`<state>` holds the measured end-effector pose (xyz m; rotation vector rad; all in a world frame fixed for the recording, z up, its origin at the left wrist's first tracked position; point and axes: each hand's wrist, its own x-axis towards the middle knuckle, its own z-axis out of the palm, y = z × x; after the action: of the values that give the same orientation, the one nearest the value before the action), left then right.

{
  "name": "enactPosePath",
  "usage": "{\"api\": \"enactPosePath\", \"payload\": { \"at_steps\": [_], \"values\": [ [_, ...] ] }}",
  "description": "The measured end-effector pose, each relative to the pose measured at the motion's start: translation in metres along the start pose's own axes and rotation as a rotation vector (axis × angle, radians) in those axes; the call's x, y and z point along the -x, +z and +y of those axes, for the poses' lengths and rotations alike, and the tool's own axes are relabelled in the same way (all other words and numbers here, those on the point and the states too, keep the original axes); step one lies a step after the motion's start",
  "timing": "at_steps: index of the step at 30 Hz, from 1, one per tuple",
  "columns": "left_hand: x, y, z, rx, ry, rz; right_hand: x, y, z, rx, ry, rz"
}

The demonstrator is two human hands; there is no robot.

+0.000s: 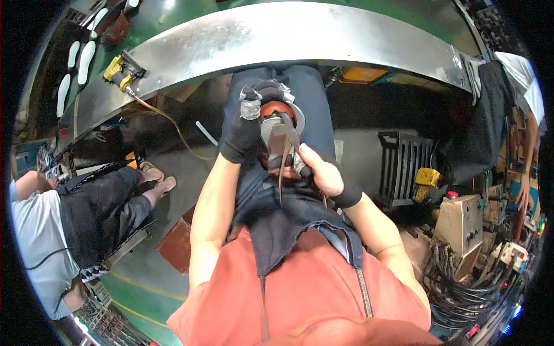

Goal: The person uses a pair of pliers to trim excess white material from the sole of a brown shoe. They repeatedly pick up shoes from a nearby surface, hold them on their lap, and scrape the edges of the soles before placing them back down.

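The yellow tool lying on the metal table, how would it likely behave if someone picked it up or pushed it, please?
The yellow tool is probably stiff and fairly heavy, given its chunky body. Pushed, it may slide easily on the shiny metal table. Lifted, it would likely drag the hose, which curves down from it.

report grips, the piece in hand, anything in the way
Right grip closed on shoe-like piece. Left grip at its left side, contact unclear. Brown strip jutting out. Nothing visible blocking either grip.
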<state>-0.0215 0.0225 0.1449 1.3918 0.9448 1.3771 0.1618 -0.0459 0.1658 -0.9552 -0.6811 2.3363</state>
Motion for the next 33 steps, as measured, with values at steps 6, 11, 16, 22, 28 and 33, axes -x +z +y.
{"api": "enactPosePath", "payload": {
  "at_steps": [6, 11, 16, 22, 28, 33],
  "values": [
    [-0.003, 0.005, 0.0, -0.222, 0.052, -0.064, 0.006, -0.007, 0.016, 0.945, -0.296, 0.213],
    [0.013, -0.01, -0.005, 0.036, 0.033, -0.039, -0.018, -0.008, 0.04, 1.089, -0.592, 0.163],
    [0.089, -0.001, 0.034, 0.103, -0.172, 0.013, 0.037, -0.049, 0.063, 1.375, -0.68, -0.112],
    [0.121, 0.018, 0.039, 0.091, -0.326, 0.068, 0.05, -0.075, 0.073, 1.371, -0.755, -0.302],
    [0.108, 0.02, 0.047, 0.204, -0.343, 0.04, 0.055, -0.083, 0.07, 1.407, -0.704, -0.301],
    [0.125, 0.016, -0.021, 0.497, -0.327, 0.092, 0.047, -0.08, 0.064, 1.369, -0.724, -0.264]
  ]
}}
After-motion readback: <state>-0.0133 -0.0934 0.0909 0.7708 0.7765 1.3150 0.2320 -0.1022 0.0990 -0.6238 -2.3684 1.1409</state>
